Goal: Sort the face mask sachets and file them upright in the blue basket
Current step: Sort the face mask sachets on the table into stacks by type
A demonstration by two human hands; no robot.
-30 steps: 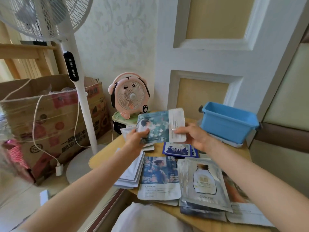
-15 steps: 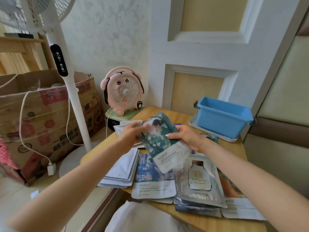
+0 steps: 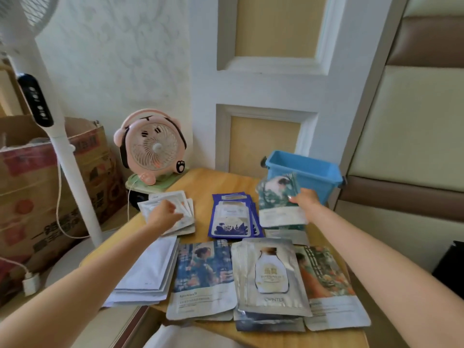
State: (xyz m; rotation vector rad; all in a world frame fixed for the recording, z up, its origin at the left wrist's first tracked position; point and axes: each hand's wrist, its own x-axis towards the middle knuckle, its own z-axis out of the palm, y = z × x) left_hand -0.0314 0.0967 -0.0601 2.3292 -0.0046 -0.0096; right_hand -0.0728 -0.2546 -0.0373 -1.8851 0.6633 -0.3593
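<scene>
Green sachet [image 3: 277, 197]: 1 piece, held clear of the table [image 3: 213, 180] in your right hand [image 3: 304, 199], printed face toward you, roughly upright. Its top overlaps the near wall of the blue basket [image 3: 316, 172], so it is in front of the basket, not inside it.
Right hand grip: thumb and fingers pinch the green sachet at its right edge.
Left hand [image 3: 164, 216]: rests on the white sachet pile [image 3: 175, 198] at the far left of the table. Fingers bent down onto the top piece; you cannot tell whether they pinch it or only press.
Basket position: far right corner of the table.
Navy sachets [image 3: 232, 214]: fanned stack lying flat between your 2 hands.
Near row, left to right: plain white stack [image 3: 148, 270], blue portrait sachet [image 3: 202, 275], silver bottle sachets [image 3: 271, 275], orange portrait sachet [image 3: 326, 280]; neighbouring edges overlap.
Pink desk fan [image 3: 153, 146]: stands beyond the table's far left corner.
</scene>
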